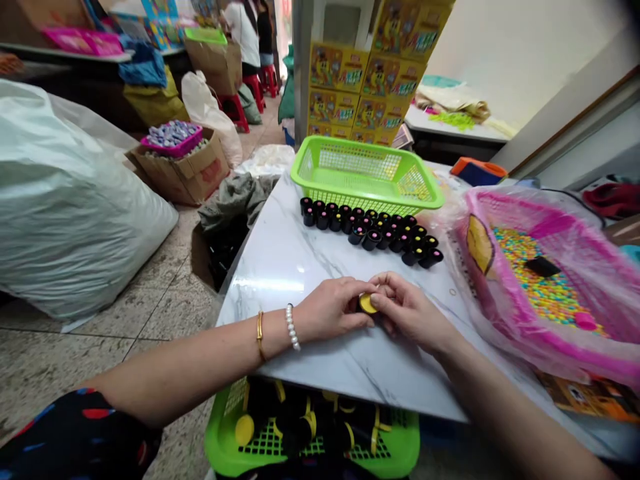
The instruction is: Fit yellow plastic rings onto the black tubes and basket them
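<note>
My left hand (333,310), with a pearl bracelet and a gold bangle at the wrist, grips a small round piece with a yellow lid (369,304). A dark part shows beside the lid, but my fingers hide most of it. From the other side my right hand (407,312) is closed on the same piece, its thumb on the lid. Beyond my hands, several small black cups (371,240) stand in rows on the marbled table (280,273), with pink or yellow pieces showing in their tops.
A green basket (367,200) sits behind the cups. To the right, a plastic-lined pink basket (550,213) holds colourful beads (545,280). Below the table edge, another green basket (215,440) contains black containers with yellow lids (245,430). Yellow boxes (335,70) and a white sack (65,213) stand around.
</note>
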A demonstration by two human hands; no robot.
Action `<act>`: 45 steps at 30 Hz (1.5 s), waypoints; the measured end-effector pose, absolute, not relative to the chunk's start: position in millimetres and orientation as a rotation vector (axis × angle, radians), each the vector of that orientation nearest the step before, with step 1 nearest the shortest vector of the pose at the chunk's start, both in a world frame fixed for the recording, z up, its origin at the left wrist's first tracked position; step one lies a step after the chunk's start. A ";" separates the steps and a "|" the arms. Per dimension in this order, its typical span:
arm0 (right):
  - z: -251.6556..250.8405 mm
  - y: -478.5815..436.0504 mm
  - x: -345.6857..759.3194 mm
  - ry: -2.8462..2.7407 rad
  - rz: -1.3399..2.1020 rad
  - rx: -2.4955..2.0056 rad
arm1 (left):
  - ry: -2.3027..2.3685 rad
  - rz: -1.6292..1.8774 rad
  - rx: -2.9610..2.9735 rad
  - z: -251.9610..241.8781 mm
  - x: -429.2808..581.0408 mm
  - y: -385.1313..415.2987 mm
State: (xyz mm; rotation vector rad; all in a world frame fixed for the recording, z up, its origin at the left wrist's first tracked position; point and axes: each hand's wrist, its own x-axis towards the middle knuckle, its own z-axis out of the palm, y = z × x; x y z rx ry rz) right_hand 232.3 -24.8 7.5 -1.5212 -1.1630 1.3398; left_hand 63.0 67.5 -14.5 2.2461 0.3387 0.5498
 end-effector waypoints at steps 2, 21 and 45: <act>7.4 -40.4 232.4 -1.192 1.215 -1.547 | 0.362 0.578 2.256 -12.4 60.5 65.8; -12.1 -58.2 288.7 -1.454 0.010 -2.441 | 0.333 0.605 2.971 -23.7 54.1 71.2; -58.2 -233.0 244.8 -1.459 -0.427 -1.873 | 0.398 0.702 2.698 -5.4 70.5 50.4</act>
